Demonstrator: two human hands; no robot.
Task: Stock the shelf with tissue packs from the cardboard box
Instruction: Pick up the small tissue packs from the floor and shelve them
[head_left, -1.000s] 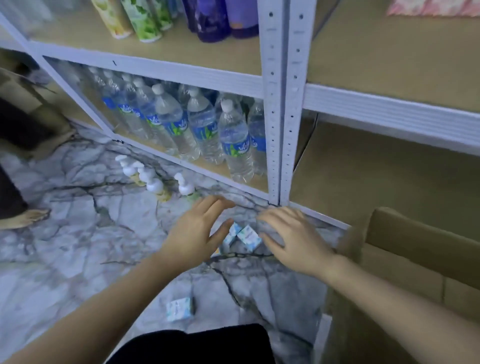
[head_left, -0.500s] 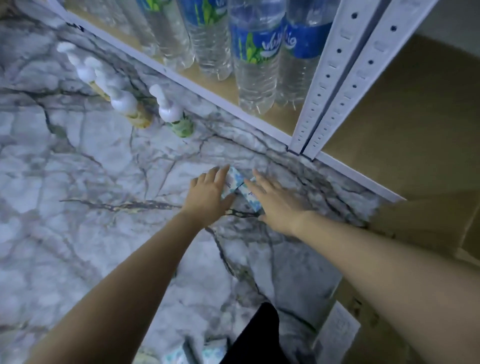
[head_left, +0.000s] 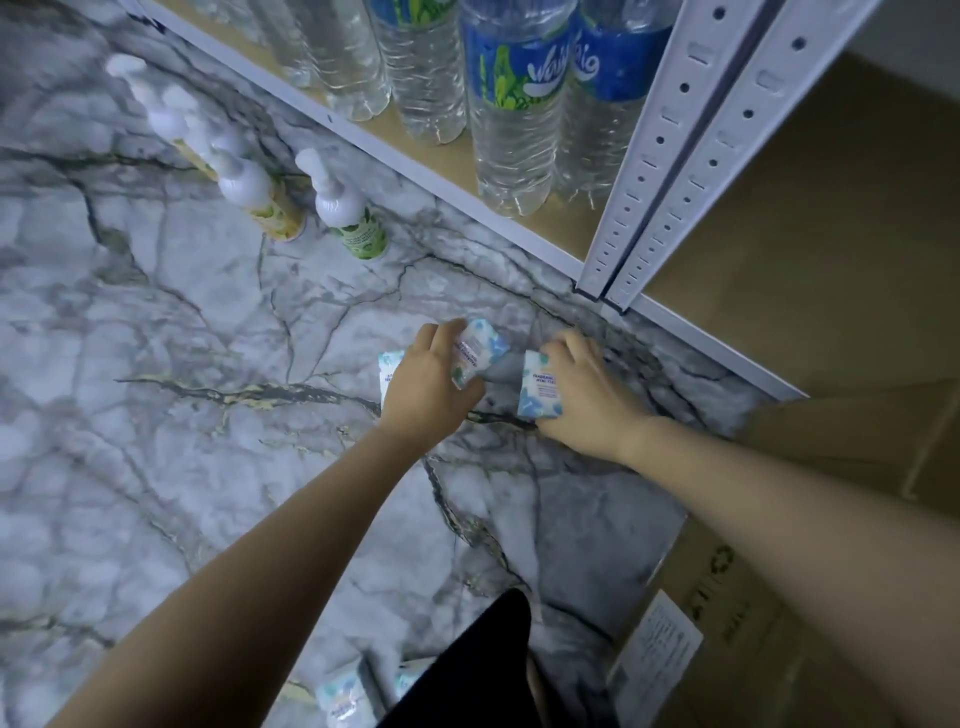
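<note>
Kneeling near the shelf post (head_left: 670, 156), the left hand (head_left: 426, 387) pinches one tissue pack (head_left: 475, 356); the right hand (head_left: 582, 400) grips another pack (head_left: 540, 387).

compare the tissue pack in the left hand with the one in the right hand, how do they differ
The left-hand pack is tilted, its face turned up to the right; the right-hand pack stands nearly square to the camera. The left hand covers the left-hand pack's lower left side, while the right hand holds the right-hand pack from its right edge, leaving the printed face open. Both are small white-and-blue packs held low over the marble floor.
</note>
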